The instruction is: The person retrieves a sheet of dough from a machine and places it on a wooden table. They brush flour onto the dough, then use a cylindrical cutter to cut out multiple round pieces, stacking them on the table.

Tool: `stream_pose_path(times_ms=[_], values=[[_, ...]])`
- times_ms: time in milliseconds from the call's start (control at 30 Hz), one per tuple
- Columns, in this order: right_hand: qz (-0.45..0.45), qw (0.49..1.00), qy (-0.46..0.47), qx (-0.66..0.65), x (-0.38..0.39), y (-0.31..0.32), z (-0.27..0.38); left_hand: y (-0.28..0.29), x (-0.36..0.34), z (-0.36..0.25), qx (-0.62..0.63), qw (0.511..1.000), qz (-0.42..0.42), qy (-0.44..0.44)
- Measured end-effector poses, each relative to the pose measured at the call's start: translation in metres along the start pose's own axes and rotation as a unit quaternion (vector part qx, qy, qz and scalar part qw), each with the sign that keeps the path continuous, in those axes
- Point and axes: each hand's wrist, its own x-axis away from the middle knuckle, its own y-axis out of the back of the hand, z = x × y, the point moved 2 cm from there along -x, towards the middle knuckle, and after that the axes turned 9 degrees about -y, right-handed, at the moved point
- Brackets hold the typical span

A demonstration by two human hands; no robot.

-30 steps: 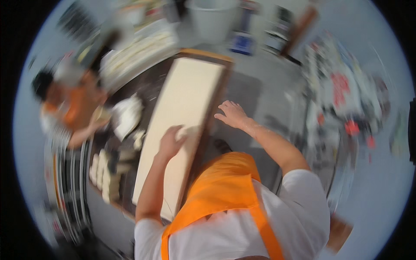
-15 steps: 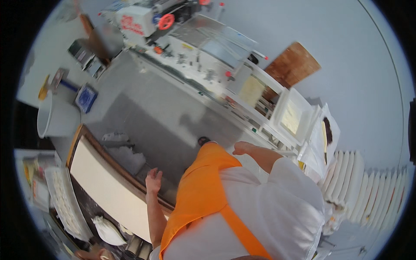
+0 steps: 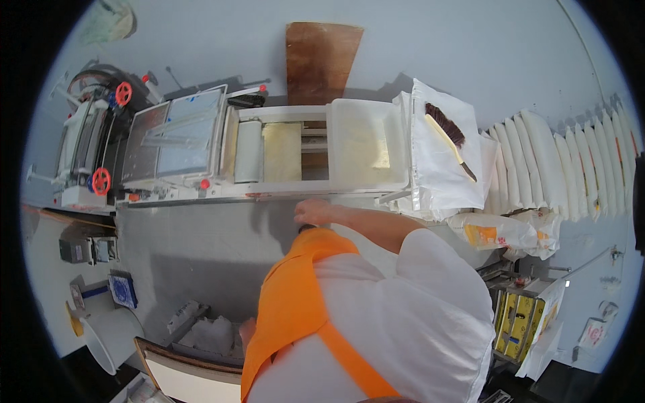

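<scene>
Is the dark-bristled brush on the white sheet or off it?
On it: the brush lies slantwise across the white sheet, with white showing on both sides of it.

We wear a white short-sleeved T-shirt [image 3: 420, 322] beneath an orange bib apron [image 3: 285, 302] with a flat orange strap [image 3: 355, 361]; our right hand [image 3: 314, 211] is bare.

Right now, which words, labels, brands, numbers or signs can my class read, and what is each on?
None reads clearly.
White bag with an orange patch: red marks, too small.
Yellow panel: dark marks, too small.
White-and-red item at right: too small.
Blue-and-white pack: pattern or print, cannot tell.
</scene>
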Motion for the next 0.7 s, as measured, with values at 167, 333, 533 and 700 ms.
stream_pose_path(times_ms=[167, 333, 533, 700], values=[[0.066, 0.996, -0.06, 0.026, -0.007, 0.04, -0.044, 0.038, -0.052, -0.13, 0.228, 0.964, -0.131, 0.034], [0.128, 0.959, 0.127, 0.217, 0.003, 0.021, -0.055, -0.018, 0.02, -0.193, 0.208, 0.937, -0.244, -0.137], [0.247, 0.961, 0.094, 0.081, -0.009, 0.0, -0.018, -0.09, 0.123, -0.191, 0.189, 0.96, -0.2, 0.05], [0.218, 0.941, 0.193, 0.173, -0.061, -0.021, 0.05, -0.141, 0.189, -0.159, 0.24, 0.92, -0.233, 0.203]])
